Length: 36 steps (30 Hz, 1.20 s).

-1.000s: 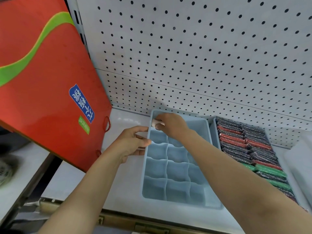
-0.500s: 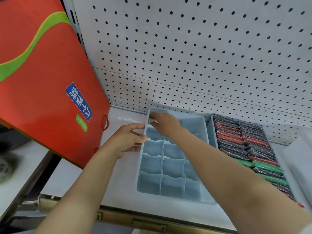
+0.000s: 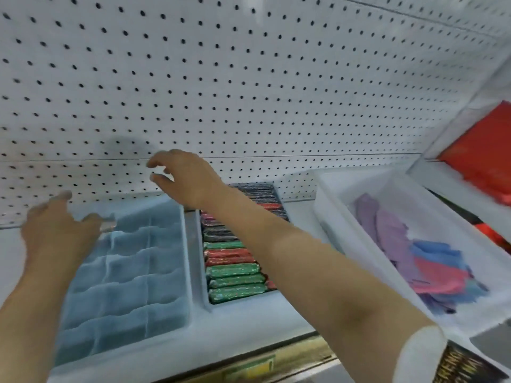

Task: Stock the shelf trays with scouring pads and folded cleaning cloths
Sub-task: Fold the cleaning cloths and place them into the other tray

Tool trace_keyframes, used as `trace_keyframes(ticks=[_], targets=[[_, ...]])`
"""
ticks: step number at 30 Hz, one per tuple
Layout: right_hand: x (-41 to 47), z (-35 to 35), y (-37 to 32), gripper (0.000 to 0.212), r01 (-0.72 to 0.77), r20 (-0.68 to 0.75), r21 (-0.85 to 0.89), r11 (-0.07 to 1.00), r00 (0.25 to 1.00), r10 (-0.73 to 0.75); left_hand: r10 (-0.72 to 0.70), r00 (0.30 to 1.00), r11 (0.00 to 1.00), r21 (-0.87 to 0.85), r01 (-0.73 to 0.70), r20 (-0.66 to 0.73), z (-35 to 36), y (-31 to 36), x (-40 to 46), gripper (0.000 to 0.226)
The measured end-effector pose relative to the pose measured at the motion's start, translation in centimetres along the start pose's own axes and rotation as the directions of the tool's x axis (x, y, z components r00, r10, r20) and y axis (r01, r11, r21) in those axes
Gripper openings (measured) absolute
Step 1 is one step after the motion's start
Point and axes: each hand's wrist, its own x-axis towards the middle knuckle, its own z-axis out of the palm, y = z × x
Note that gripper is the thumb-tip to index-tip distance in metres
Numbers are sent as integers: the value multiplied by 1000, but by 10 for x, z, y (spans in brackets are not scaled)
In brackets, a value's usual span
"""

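While the view is motion-blurred, both hands are readable above the shelf (image 3: 293,324). Left hand (image 3: 59,230): fingers spread and loosely extended, grasping nothing; it sits over the far left corner of the blue divided tray (image 3: 132,286), and whether the fingertips touch the rim cannot be told. Tray compartments hold nothing visible. Right hand (image 3: 185,179): raised above the tray's far edge, in front of the white pegboard (image 3: 249,78), fingers relaxed and slightly curved, thumb apart, holding nothing and touching nothing. Just right of the divided tray, a second tray (image 3: 197,261) is packed with scouring pads (image 3: 235,272) standing in rows, green, red and dark; the right forearm crosses over part of them. Further right, a white bin (image 3: 359,244) holds loosely piled cleaning cloths (image 3: 414,252), purple, blue and pink. Far right edge: a red object (image 3: 484,158), blurred.
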Motion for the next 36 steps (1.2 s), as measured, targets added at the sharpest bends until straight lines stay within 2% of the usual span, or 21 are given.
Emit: trace_keyframes(ticks=[3,5,7,10,13,17,21,24,26,28,30,31,33,34,36], targets=[[-43,-68,52,25,17,-160,-4,1000,987,-17,247,969,968,-28,-248,-26,37,112,-67,69],[-79,-112,93,23,9,-233,-11,1000,972,-11,433,899,901,-61,-430,65,76,181,-126,61],[-122,-154,140,21,-56,-234,-15,998,971,51,563,805,826,-94,-556,187,128,232,-178,57],[-190,-212,220,19,-225,-105,-34,974,970,221,619,673,764,-112,-636,406,205,283,-238,57],[-252,-246,299,22,-373,127,-203,905,907,402,565,593,721,6,-693,573,258,304,-275,50],[-291,-250,380,37,-393,292,-328,859,823,488,512,644,619,275,-735,569,286,300,-291,45],[-288,-237,413,47,-386,373,-359,850,775,510,512,668,637,283,-717,540,287,295,-294,43],[-280,-225,421,43,-392,428,-392,832,723,542,521,677,643,282,-712,521,287,294,-295,42],[-279,-220,422,30,-328,424,-438,837,746,514,509,690,639,311,-703,515,286,295,-296,41],[-278,-224,424,19,-264,369,-432,863,821,436,474,698,606,375,-701,537,285,298,-298,42],[-276,-236,419,14,-288,343,-289,913,859,380,444,717,634,377,-675,537,284,304,-300,45],[-274,-246,411,12,-324,335,-166,931,870,362,445,735,695,320,-643,511,283,310,-302,49],[-269,-272,384,12,-379,334,119,918,886,322,462,773,831,91,-548,434,276,332,-307,64],[-266,-285,368,13,-377,331,230,897,897,292,475,778,864,-50,-501,411,272,346,-309,74],[-260,-309,336,18,-346,325,359,866,917,232,505,764,863,-262,-433,402,262,374,-314,92]])
